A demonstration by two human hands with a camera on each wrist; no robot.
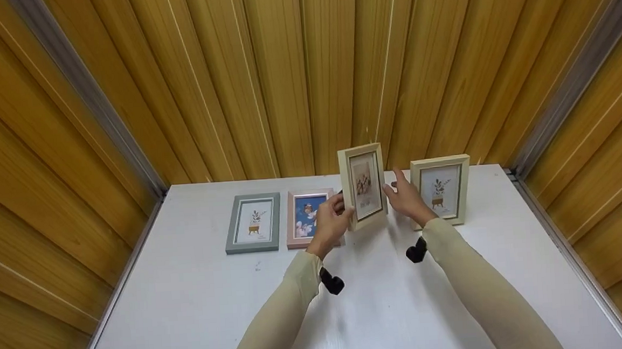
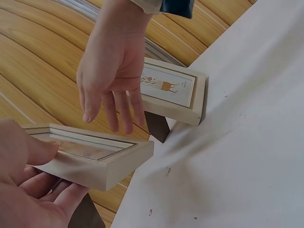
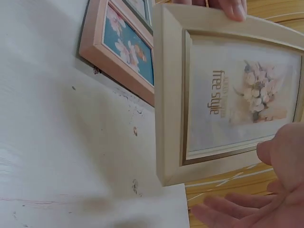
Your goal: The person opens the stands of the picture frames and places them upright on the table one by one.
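Observation:
My left hand (image 1: 331, 223) grips a cream picture frame (image 1: 366, 187) by its left side, thumb on the front and fingers behind. The frame is held upright above the white table, its flower picture facing me. In the left wrist view, a dark stand leg (image 2: 86, 213) hangs out from its back. On the other side is my right hand (image 1: 407, 198), fingers extended and spread, palm toward the frame. Its thumb (image 3: 267, 151) overlaps the frame's edge in the right wrist view. Just right of that hand, a second cream picture frame (image 1: 442, 190) with a potted-plant picture stands upright.
Left of the hands, a pink picture frame (image 1: 292, 235) with a blue floral picture lies on the white table (image 1: 200, 311), partly behind my left hand. Beside it lies a grey-green picture frame (image 1: 230, 236). Wood-look panel walls (image 1: 278, 79) rise behind and at both sides.

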